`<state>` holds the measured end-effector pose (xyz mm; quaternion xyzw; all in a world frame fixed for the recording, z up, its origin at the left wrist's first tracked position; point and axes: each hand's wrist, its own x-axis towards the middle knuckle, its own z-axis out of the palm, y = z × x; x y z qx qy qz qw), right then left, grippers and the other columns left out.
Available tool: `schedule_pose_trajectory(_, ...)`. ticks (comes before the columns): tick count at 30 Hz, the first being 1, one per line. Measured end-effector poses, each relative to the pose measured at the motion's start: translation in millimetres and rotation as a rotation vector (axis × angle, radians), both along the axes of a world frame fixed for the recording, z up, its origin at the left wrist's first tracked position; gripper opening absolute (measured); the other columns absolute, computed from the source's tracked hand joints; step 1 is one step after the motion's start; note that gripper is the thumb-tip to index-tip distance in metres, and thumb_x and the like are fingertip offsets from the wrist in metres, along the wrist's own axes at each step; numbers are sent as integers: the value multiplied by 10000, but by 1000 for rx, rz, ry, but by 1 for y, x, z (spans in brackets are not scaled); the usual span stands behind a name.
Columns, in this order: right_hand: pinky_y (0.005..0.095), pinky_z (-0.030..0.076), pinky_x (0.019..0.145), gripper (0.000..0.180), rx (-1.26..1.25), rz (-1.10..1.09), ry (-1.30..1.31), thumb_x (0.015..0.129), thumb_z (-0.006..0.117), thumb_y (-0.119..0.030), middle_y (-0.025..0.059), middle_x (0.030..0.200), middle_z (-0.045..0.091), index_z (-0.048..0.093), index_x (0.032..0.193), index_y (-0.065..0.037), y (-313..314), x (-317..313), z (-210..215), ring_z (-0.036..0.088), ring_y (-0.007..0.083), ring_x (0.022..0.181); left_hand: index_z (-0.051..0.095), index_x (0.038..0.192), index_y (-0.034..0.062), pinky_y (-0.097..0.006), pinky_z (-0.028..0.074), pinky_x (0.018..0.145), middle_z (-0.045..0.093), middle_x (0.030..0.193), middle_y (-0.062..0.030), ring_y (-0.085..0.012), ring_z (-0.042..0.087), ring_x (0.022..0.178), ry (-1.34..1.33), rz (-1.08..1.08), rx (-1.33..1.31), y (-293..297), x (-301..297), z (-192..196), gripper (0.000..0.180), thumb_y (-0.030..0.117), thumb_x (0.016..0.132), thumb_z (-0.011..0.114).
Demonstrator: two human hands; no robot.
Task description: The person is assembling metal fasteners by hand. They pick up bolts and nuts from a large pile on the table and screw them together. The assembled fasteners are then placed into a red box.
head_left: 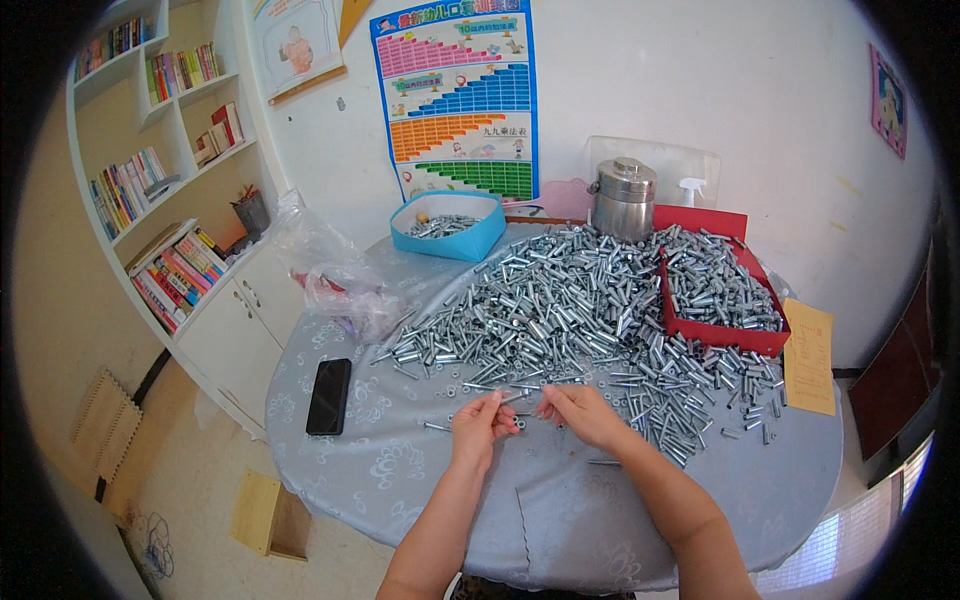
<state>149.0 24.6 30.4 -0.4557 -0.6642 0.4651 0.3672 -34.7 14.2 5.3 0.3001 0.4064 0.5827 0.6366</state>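
Note:
My left hand (478, 428) is closed, with a small silver bolt (513, 398) pinched between thumb and finger and pointing to the right. Just right of it, my right hand (583, 412) is closed in a pinch near the bolt's end; what its fingertips grip is too small to make out. Both hands are low over the table at the near edge of a wide heap of silver bolts and metal sleeves (540, 290). A few loose bolts and nuts lie around my left hand.
A red box (725, 333) full of metal pieces stands at the right, beside a steel canister (625, 205) and a yellow paper (808, 355). Back left are a blue fabric bin (460, 243) and a clear plastic bag (350, 290). A black phone (329, 397) lies on the grey tablecloth (390, 490).

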Motion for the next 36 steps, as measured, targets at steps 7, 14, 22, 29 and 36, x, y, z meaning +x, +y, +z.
schedule_pose_trajectory(7,239,445,601,327,-129,15,10,910,461,-302,44,829,614,604,989,-19,5,6,-2,540,106,657,586,959,-28,-266,524,508,580,704,-72,-121,542,550,28,-12,32,1,3,-1,223,174,878,537)
schedule_pose_trajectory(14,231,460,648,280,-61,94,209,897,508,-227,50,821,610,546,1039,11,-2,-3,4,553,99,701,585,974,-32,-268,531,574,602,762,-87,-134,580,618,77,-54,125,-3,9,4,189,120,877,526)
schedule_pose_trajectory(22,223,462,612,217,-260,72,430,888,531,-224,46,768,601,556,941,-16,13,13,-3,557,99,664,567,1084,-1,-266,501,712,621,951,-95,-144,602,817,558,-30,566,-7,18,6,244,34,844,545)
schedule_pose_trajectory(29,214,445,519,138,196,-656,492,827,583,-153,14,764,603,582,903,-38,77,116,23,552,92,640,559,1090,2,-228,479,642,617,955,-69,-111,582,785,435,260,361,6,-1,-1,249,101,862,540)
schedule_pose_trajectory(36,222,451,530,279,355,-960,292,835,533,-109,54,883,601,540,1100,-22,121,266,36,562,102,697,581,1017,9,-212,463,597,615,906,-65,-96,568,751,325,308,275,11,-9,-1,187,97,856,545)
